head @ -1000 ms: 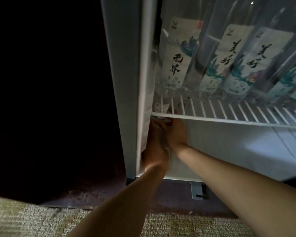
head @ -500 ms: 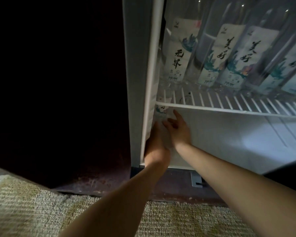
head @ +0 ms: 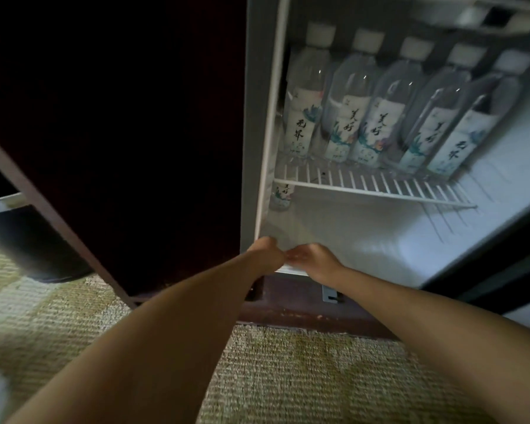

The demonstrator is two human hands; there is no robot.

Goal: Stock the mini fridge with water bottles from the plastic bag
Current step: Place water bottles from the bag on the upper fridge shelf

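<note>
- Left hand (head: 265, 250) and right hand (head: 311, 260) have pulled back to the mini fridge's (head: 254, 117) near lip, fingers (head: 299, 255) curled; whether they hold anything is unclear.
- Water bottle (head: 280, 195) stands alone under the shelf (head: 364, 186), far left, apparently stocked.

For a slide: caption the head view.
Left hand and right hand at the foot of the fridge; bottles line the shelf above.

1. On the white wire shelf (head: 368, 189) in front of you, the leftmost clear plastic water bottle (head: 303, 117) has a white label with black brush characters reading 无界.
2. The second clear bottle (head: 344, 123) and the third clear bottle (head: 377, 127) each read 美好.
3. The fourth clear bottle (head: 426, 133) has a label too blurred to read.
4. The fifth clear bottle (head: 462, 142), at the right end, reads 无界.
5. The lower clear bottle (head: 280, 195), under the shelf at your left, reads 美好.
6. The small print on every label is illegible.
</note>
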